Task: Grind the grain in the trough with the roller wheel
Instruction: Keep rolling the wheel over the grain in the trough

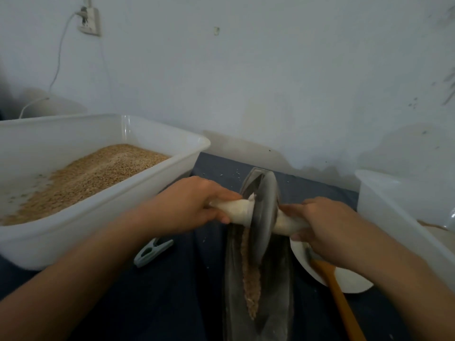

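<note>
The left hand (194, 203) and right hand (320, 222) are each gripping a cloth-wrapped end of the axle (234, 210), holding the wheel (263, 217) upright in the trough (236, 279) over the grain (251, 274). Pressing evenly on both sides should be keeping it from tipping.

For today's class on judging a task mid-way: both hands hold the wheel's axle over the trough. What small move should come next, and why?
Probably roll the wheel back toward the person. It stands near the trough's far end, while the strip of grain lies on the near side, still coarse. The left hand and right hand each have a grip on the cloth-wrapped axle, so an even pull should do.
</note>
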`<state>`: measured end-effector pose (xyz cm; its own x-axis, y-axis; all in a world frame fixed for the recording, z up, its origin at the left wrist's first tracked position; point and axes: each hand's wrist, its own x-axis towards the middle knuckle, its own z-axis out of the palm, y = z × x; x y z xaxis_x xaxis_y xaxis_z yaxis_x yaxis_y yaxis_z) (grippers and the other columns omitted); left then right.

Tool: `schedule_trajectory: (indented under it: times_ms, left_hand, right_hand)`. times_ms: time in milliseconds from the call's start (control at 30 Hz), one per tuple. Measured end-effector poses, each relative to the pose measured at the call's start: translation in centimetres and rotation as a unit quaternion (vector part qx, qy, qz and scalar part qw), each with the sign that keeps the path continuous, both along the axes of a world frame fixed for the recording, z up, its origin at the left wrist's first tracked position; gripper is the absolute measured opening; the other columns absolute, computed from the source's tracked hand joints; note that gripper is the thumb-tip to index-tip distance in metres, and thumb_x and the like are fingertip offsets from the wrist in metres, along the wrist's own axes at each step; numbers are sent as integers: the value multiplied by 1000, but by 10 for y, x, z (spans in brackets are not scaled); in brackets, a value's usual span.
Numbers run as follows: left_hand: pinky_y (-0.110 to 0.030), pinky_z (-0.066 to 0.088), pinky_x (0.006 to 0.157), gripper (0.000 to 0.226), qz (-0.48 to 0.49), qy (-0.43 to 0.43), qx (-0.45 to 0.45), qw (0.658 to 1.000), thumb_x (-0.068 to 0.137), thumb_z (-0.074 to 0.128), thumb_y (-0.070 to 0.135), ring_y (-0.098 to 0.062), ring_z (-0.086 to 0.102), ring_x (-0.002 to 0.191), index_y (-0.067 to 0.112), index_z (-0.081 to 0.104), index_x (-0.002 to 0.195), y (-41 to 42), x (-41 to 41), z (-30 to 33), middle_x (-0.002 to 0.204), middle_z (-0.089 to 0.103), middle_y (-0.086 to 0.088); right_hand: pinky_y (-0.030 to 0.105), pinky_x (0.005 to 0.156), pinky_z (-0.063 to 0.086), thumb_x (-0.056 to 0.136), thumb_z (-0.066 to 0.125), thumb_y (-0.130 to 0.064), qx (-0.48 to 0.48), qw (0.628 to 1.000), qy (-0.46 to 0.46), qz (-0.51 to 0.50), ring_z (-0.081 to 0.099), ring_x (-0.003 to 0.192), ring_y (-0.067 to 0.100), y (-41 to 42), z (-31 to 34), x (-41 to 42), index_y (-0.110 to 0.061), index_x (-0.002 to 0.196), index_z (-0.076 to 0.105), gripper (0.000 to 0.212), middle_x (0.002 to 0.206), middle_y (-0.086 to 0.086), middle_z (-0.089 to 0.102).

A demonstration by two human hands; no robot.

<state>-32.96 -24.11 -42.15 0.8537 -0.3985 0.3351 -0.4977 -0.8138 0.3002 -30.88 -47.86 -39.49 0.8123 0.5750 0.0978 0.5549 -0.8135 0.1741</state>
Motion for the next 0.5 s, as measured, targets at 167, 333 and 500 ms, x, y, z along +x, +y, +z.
schedule_trajectory:
  times_ms: [167,333,500]
  left_hand:
    - [-5,40,74,42,-128,165,-46,977,82,65,37,9,60,91,42,58,123,12,-20,25,104,66,26]
    - [-4,36,71,37,-53,102,8,993,84,63,39,13,55,88,44,57,120,6,-11,13,91,61,29]
    - [-26,33,91,48,89,-103,92,986,93,47,39,-13,50,112,32,38,140,-10,10,-17,124,55,9]
  right_hand:
    - [20,71,40,87,58,-40,-18,995,85,53,54,90,6,-5,25,-36,-40,117,47,32,99,-13,58]
    - [19,74,36,91,53,-26,-19,998,48,30,53,104,11,-3,15,-22,-39,132,40,45,118,-6,56]
    - [24,85,34,94,50,-17,40,998,-46,-35,39,114,16,-1,-16,20,-36,146,16,65,127,-3,45]
